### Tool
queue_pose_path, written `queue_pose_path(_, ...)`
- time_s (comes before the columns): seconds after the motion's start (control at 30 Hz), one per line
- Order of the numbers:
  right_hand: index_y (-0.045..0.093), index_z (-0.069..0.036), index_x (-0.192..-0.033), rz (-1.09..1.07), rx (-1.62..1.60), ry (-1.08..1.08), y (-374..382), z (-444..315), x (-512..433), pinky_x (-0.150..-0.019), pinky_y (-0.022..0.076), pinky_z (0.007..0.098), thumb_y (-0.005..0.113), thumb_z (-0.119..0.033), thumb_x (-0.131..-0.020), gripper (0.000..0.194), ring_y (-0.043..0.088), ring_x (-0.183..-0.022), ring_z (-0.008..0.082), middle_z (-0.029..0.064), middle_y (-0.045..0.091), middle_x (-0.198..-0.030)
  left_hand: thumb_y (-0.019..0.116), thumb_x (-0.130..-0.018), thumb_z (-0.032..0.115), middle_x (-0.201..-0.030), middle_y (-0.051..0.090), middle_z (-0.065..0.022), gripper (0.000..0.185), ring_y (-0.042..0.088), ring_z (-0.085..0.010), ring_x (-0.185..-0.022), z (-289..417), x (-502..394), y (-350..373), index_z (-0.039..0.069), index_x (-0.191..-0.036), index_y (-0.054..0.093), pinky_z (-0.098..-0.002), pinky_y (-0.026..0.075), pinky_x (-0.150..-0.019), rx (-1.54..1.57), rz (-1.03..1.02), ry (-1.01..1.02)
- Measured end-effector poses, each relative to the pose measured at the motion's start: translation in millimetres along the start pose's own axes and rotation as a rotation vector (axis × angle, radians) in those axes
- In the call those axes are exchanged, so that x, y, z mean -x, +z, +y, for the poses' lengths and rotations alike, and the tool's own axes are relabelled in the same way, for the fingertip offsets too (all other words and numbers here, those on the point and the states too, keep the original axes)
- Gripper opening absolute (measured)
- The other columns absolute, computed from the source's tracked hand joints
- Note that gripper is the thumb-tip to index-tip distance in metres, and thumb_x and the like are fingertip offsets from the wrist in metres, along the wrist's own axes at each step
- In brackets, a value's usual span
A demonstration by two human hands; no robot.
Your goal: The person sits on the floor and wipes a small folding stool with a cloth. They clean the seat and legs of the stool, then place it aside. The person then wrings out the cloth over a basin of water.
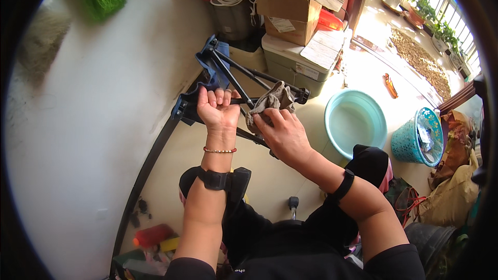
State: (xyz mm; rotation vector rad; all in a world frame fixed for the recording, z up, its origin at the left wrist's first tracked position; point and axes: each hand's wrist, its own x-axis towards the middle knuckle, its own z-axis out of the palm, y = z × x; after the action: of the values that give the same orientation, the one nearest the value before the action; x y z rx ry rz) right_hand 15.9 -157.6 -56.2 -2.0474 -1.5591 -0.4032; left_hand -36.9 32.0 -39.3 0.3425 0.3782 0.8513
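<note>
Before me a folding stool frame of black metal tubes point(232, 77) with blue fabric point(222, 56) at its far end lies tilted above the floor, close to the wall. My left hand point(220, 109), palm up, has its fingers curled around a tube beside the blue fabric. A crumpled grey-brown cloth point(275, 101) lies over the tubes near their right end. My right hand point(283, 128) grips this cloth and presses it against the frame. Part of the tubing is hidden behind the cloth and my hands.
On the right stand a light-blue basin point(330, 124) with water and a patterned teal waste basket point(404, 144). An orange-handled tool point(390, 85) lies on the floor. A cooler box point(290, 66) bears an open cardboard box point(288, 15). The white wall point(89, 124) borders the left.
</note>
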Motion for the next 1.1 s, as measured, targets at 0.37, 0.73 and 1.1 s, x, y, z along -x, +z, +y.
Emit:
queue_pose_path(0.37,0.072,-0.009,-0.104,-0.121,-0.688,0.317,-30,19,-4,-0.072,0.0532,0.0392,0.067,-0.01,-0.077,0.028,0.065,-0.081,0.0311,0.0109,0.064,-0.089,0.034,-0.102,0.033,-0.053,0.028,0.0004,0.054,0.025,-0.0163,-0.052,26,0,14,0.017,-0.051,0.024,-0.0416,0.041,-0.078,-0.061,-0.195,0.116)
queue_pose_path(0.73,0.056,0.001,-0.125,0.216,-1.075,0.508,-106,39,-41,-0.083,0.053,0.0281,0.067,-0.007,-0.089,0.038,0.064,-0.096,0.0134,0.0095,0.066,-0.103,0.032,-0.101,0.031,-0.053,0.029,-0.0004,0.052,0.026,-0.0163,-0.051,13,3,3,0.017,-0.052,0.023,-0.0393,0.037,-0.076,0.022,-0.142,0.052)
queue_pose_path(1.1,0.059,-0.009,-0.129,-0.102,-0.262,0.046,-27,34,-43,-0.09,0.0518,0.039,0.071,-0.007,-0.074,0.056,0.057,-0.105,0.0299,0.0064,0.061,-0.119,0.033,-0.1,0.034,-0.052,0.027,0.0001,0.052,0.024,-0.0154,-0.049,-6,12,1,0.017,-0.051,0.023,-0.0342,0.034,-0.065,0.053,-0.216,-0.088)
